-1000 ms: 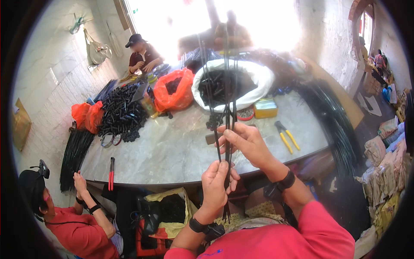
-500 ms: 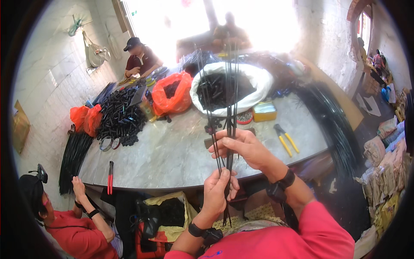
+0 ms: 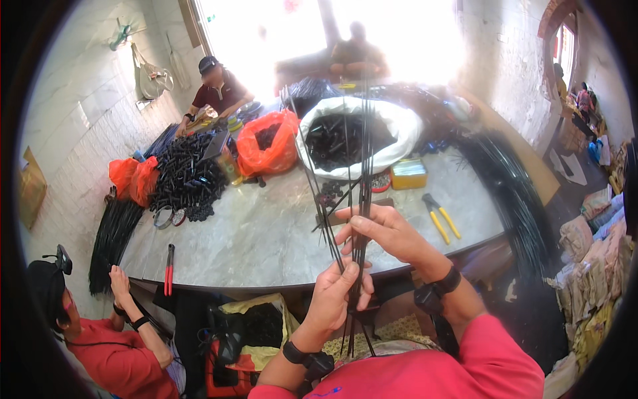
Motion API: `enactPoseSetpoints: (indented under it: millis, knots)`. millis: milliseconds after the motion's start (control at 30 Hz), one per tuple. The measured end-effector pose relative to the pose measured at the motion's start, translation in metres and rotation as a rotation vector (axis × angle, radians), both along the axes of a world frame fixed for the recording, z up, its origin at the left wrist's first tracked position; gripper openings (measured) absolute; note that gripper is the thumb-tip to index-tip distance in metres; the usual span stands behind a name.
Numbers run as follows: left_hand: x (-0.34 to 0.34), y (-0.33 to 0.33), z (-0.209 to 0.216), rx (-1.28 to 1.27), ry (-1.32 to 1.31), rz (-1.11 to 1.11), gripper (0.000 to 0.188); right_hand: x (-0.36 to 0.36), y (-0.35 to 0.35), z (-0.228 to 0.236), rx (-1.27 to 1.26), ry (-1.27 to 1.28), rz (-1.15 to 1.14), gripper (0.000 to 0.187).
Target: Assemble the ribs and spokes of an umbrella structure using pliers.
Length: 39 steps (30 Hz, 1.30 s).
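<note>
From here: grey table [image 3: 259,233], white sack [image 3: 403,118] on it. Black rods [image 3: 364,193] stand near-upright in both hands at the table's near edge, tops splayed. Left hand [image 3: 334,289] wraps them low; right hand [image 3: 389,234] pinches higher, thumb against fingers. I'd grip firm below, light above.

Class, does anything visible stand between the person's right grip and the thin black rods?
Nothing visible does: the right grip meets the thin black rods directly, above the left grip, which holds them lower down. The open white sack lies beyond them, not between.
</note>
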<state>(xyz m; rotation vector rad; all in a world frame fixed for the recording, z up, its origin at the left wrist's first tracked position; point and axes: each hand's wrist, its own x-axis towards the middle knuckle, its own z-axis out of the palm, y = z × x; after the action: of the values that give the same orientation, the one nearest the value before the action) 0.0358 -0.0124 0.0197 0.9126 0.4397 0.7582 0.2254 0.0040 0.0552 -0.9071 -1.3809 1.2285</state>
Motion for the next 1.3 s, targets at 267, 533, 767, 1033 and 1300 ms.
enactPoseSetpoints:
  millis: [267, 533, 767, 1033, 1300]
  knots:
    - [-0.001, -0.004, -0.004, 0.106, 0.075, 0.127, 0.027, -0.009, -0.011, 0.008, -0.008, -0.113, -0.178, 0.032]
    - [-0.003, -0.004, -0.01, 0.112, 0.081, 0.159, 0.025, -0.018, -0.017, 0.0, 0.009, -0.05, -0.303, 0.03]
    - [-0.005, -0.001, -0.017, 0.222, 0.139, 0.213, 0.026, -0.025, -0.023, 0.004, -0.02, -0.113, -0.382, 0.031]
    - [-0.002, 0.006, -0.014, 0.233, 0.225, 0.26, 0.022, -0.019, -0.017, -0.01, 0.077, 0.04, -0.388, 0.029]
    - [-0.045, 0.046, -0.002, 0.364, 0.3, 0.396, 0.022, 0.053, -0.037, 0.003, 0.095, 0.238, -0.711, 0.026]
